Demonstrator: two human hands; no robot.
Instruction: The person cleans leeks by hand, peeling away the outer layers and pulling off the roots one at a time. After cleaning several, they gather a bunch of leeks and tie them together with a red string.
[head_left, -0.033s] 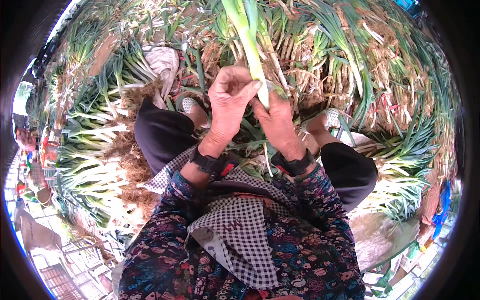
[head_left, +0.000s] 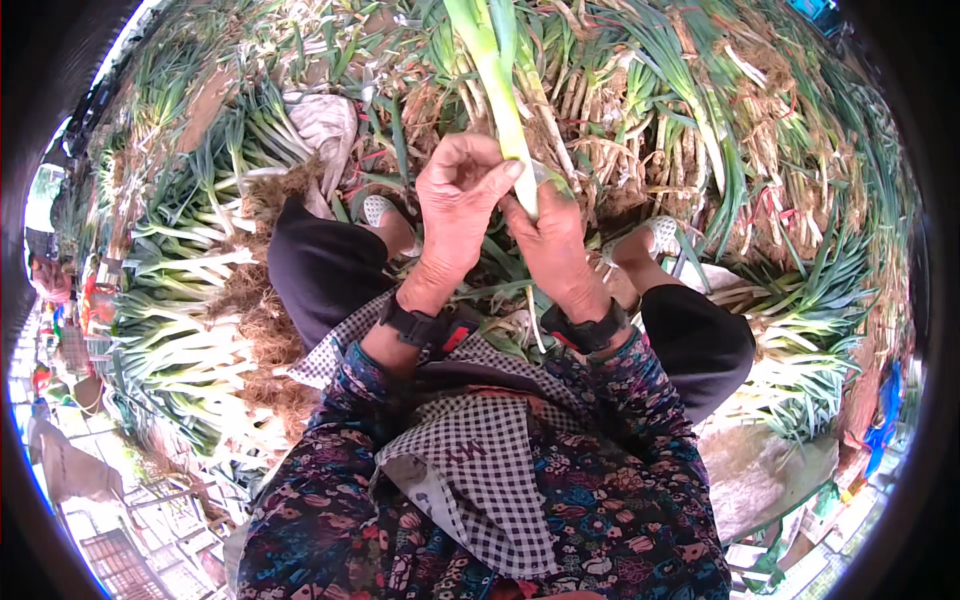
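Note:
A single scallion (head_left: 505, 105), green on top and white below, stands nearly upright in front of me, its leaves running out past the upper edge. My left hand (head_left: 455, 205) is closed, thumb and fingertips pinched against the white stalk. Lower down, my right hand (head_left: 552, 240) wraps its fingers round the white end; its grip hides the root end. A thin pale strip (head_left: 535, 318) hangs below, between my wrists; where it is attached cannot be seen. Black bands circle both wrists.
Rows of scallions (head_left: 190, 340) with brown roots lie at my left, and more scallions (head_left: 810, 350) lie at my right. Tied bundles (head_left: 650, 130) cover the ground ahead. A whitish cloth (head_left: 328, 130) lies ahead left. My bent knees flank my hands.

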